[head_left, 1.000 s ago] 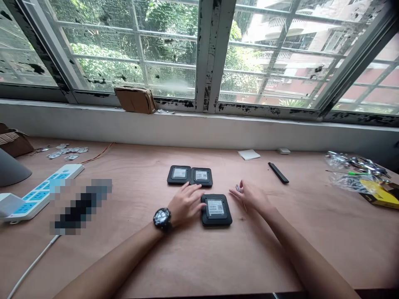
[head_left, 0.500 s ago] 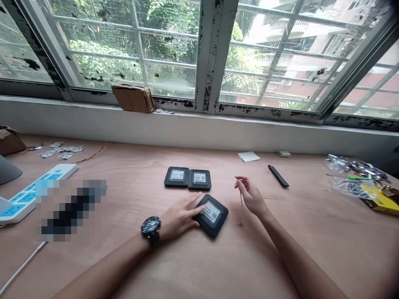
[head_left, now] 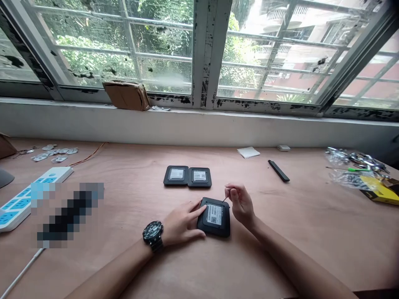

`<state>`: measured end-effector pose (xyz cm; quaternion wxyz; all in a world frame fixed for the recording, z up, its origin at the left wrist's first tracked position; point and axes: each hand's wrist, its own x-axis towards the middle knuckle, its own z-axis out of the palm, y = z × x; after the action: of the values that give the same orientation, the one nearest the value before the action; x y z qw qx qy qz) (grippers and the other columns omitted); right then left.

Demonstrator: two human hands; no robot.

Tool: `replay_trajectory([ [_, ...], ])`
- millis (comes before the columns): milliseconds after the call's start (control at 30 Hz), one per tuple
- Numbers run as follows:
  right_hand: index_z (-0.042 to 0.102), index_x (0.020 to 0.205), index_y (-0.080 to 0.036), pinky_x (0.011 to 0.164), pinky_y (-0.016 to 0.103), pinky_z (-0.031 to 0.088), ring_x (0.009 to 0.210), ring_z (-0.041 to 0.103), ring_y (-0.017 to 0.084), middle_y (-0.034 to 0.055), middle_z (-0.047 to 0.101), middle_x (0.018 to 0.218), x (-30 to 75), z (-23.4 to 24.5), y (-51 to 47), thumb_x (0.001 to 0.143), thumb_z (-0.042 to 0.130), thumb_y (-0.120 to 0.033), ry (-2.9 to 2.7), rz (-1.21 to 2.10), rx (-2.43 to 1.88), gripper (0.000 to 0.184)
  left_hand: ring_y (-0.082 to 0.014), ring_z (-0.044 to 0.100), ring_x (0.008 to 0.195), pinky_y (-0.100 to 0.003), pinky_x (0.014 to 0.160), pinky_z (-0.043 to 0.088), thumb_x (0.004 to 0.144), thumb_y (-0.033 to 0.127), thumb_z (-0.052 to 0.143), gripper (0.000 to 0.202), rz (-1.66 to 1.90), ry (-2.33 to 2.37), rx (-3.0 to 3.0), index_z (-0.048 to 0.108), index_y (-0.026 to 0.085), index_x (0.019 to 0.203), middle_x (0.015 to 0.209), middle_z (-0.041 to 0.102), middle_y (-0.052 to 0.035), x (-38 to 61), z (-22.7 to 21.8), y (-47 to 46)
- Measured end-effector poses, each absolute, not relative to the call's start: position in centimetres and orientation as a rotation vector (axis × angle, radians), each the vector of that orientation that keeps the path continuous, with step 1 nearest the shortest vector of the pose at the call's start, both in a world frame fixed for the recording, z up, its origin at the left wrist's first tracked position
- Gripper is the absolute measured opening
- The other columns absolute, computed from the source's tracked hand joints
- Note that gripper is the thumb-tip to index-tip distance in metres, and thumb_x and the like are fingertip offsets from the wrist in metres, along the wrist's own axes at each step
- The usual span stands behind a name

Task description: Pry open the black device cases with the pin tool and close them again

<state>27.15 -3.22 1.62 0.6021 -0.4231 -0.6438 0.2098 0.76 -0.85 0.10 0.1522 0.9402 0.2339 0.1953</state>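
Note:
A flat black square device [head_left: 214,216] with rounded corners and a white printed label lies on the table in front of me. My left hand [head_left: 185,222], a watch on its wrist, grips the device's left side, index finger on top and thumb at the near left edge. Between the pinched fingers of my right hand [head_left: 241,205] is a thin rod-like tool [head_left: 224,199]. Its tip is at the device's upper right corner; whether it touches I cannot tell. Just beyond, two similar black devices [head_left: 176,176] [head_left: 199,177] lie side by side, labels up.
A black strip [head_left: 278,171] and a white square pad [head_left: 248,152] lie toward the back right. Plastic bags [head_left: 349,182] and a yellow box [head_left: 380,191] are at far right. A white power strip [head_left: 59,174] stands left, near a blurred-out dark object [head_left: 70,214].
The device has turned to sit nearly square to me under my left hand. My right hand has moved left, bringing the thin tool's tip to the device's upper right corner.

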Motion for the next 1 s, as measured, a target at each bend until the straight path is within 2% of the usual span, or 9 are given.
replay_trajectory([
  [167,0.058,0.112,-0.026,0.063,0.032,0.048,0.067,0.055,0.016,-0.0009,0.054,0.075,27.4,1.7,-3.4,0.107,0.041,-0.042,-1.486,0.478,-1.019,0.024,-0.0369,0.046,0.142,-0.054,0.114,0.044,0.088,0.063,0.07,0.081,0.598,0.681,2.751,0.044,0.023,0.154,0.157,0.043,-0.0173,0.8,-0.2,-1.0],
  [400,0.06,0.113,-0.027,0.063,0.031,0.047,0.068,0.056,0.017,-0.0007,0.056,0.076,27.7,1.6,-3.7,0.107,0.041,-0.039,-1.557,0.521,-1.029,0.023,-0.0353,0.045,0.143,-0.053,0.118,0.04,0.09,0.064,0.066,0.079,0.576,0.666,2.822,0.047,0.018,0.151,0.157,0.043,-0.0171,0.9,0.1,-1.2],
  [533,0.068,0.107,-0.025,0.07,0.034,0.052,0.081,0.06,0.02,0.0062,0.061,0.098,27.9,2.6,-3.9,0.105,0.047,-0.041,-1.593,0.536,-1.079,0.026,-0.0349,0.046,0.143,-0.053,0.118,0.04,0.091,0.065,0.064,0.079,0.579,0.659,2.849,0.046,0.017,0.151,0.157,0.044,-0.0165,1.0,0.1,-1.2],
  [633,0.067,0.122,-0.027,0.07,0.034,0.053,0.079,0.059,0.019,0.0064,0.06,0.1,28.1,3.6,-3.9,0.104,0.047,-0.042,-1.528,0.663,-1.091,0.031,-0.0354,0.048,0.141,-0.053,0.118,0.04,0.091,0.065,0.064,0.078,0.588,0.661,2.867,0.048,0.016,0.15,0.155,0.046,-0.0178,1.1,0.1,-1.4],
  [733,0.049,0.144,-0.026,0.062,0.031,0.051,0.065,0.054,0.016,0.0028,0.063,0.085,28.3,4.1,-3.8,0.107,0.037,-0.041,-1.421,0.868,-1.03,0.041,-0.0365,0.05,0.139,-0.053,0.116,0.042,0.091,0.065,0.064,0.077,0.585,0.679,2.888,0.051,0.014,0.147,0.153,0.049,-0.0192,1.4,0.4,-1.8],
  [800,0.051,0.137,-0.024,0.061,0.031,0.051,0.063,0.055,0.016,0.0022,0.065,0.081,28.5,3.9,-3.8,0.106,0.04,-0.044,-1.426,0.899,-0.994,0.038,-0.0371,0.052,0.137,-0.053,0.115,0.044,0.091,0.065,0.064,0.077,0.588,0.701,2.901,0.052,0.013,0.146,0.152,0.05,-0.0198,1.5,0.6,-2.1],
  [900,0.062,0.107,-0.023,0.065,0.032,0.053,0.076,0.063,0.019,0.0053,0.07,0.087,28.3,3.7,-3.9,0.1,0.058,-0.046,-1.514,0.793,-1.035,0.025,-0.038,0.054,0.134,-0.054,0.112,0.047,0.09,0.066,0.064,0.077,0.622,0.709,2.919,0.053,0.013,0.144,0.149,0.053,-0.0203,1.4,0.9,-2.5],
  [1000,0.062,0.102,-0.024,0.059,0.028,0.051,0.077,0.064,0.018,0.0056,0.071,0.091,27.3,3.8,-4.0,0.101,0.057,-0.043,-1.412,0.613,-1.025,0.02,-0.0372,0.059,0.129,-0.054,0.108,0.049,0.093,0.059,0.064,0.064,0.722,0.665,2.945,0.058,0.013,0.138,0.141,0.06,-0.0192,1.1,0.9,-3.1],
])
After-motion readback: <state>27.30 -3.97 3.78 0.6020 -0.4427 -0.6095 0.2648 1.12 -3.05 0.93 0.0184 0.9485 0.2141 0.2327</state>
